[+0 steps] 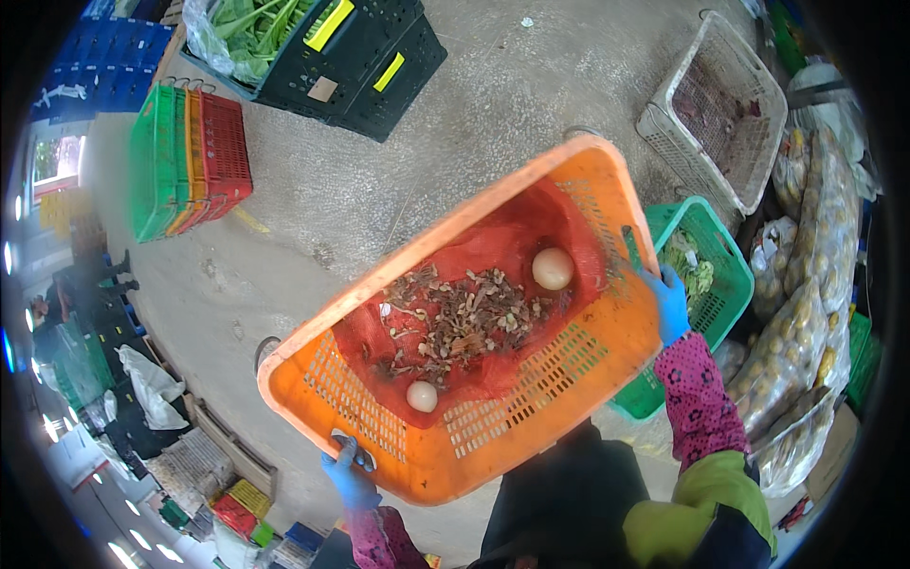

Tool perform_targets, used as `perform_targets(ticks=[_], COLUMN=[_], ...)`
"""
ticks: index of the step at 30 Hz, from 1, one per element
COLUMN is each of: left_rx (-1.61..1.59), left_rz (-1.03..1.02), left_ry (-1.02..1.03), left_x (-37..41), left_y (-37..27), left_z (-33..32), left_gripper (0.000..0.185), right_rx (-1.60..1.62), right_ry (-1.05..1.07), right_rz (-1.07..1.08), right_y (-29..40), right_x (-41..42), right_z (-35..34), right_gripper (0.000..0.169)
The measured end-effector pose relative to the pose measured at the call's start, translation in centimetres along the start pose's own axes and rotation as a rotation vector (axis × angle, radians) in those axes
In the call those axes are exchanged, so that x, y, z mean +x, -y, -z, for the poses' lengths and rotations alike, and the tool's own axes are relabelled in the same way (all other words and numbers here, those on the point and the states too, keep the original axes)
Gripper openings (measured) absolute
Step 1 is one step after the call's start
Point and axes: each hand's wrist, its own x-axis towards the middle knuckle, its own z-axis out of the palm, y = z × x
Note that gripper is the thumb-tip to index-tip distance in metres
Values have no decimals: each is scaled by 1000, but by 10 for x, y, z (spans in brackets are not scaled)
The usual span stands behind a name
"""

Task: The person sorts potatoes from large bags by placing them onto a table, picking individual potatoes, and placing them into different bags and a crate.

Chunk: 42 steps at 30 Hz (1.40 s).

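Note:
Both my hands, in blue gloves, hold an orange plastic crate (526, 434) tilted in front of my body. My left hand (350, 473) grips the short end at lower left, its fingers through the handle slot. At the opposite end my right hand (668, 304) holds the rim beside the other handle slot. Inside lies a red mesh sack (490, 242), spread over the crate's bottom. Brown dried scraps (476, 320), perhaps vegetable trimmings, are strewn across it. Two pale round vegetables, one larger (552, 269) and one smaller (422, 396), rest on the mesh.
Beyond stand dark crates (355, 71) with leafy greens (245, 28) and nested coloured crates (192, 160). On the right are a green crate (718, 306) with leaves, a dirty white crate (725, 107) and bagged potatoes or similar produce (789, 341). A person (60, 291) is far left.

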Motion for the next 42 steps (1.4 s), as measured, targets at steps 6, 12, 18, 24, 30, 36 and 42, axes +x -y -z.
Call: perform_targets(ticks=[6, 12, 18, 24, 30, 36, 42], left_rx=[94, 43, 111, 302, 450, 359, 312], left_rz=[-158, -220, -404, -572, -515, -448, -487], left_ry=[128, 311, 568, 595, 767, 860, 834], left_x=[-98, -216, -296, -342, -403, -463, -486], left_y=[-56, -65, -49, -35, -11, 30, 41], left_z=[-29, -99, -150, -167, -189, -225, -255], left_gripper=[13, 17, 19, 22, 30, 37, 36], right_rx=[190, 266, 246, 426, 725, 722, 637], right_ry=[-161, -271, 144, 293, 453, 430, -13], right_rz=[22, 273, 284, 450, 634, 558, 103], right_y=[-65, -94, -80, -36, 67, 73, -37], right_x=[-50, -116, -318, -305, -296, -301, -208], right_z=[65, 85, 8, -71, -64, -1, 89], right_gripper=[37, 57, 64, 81, 70, 49, 28])
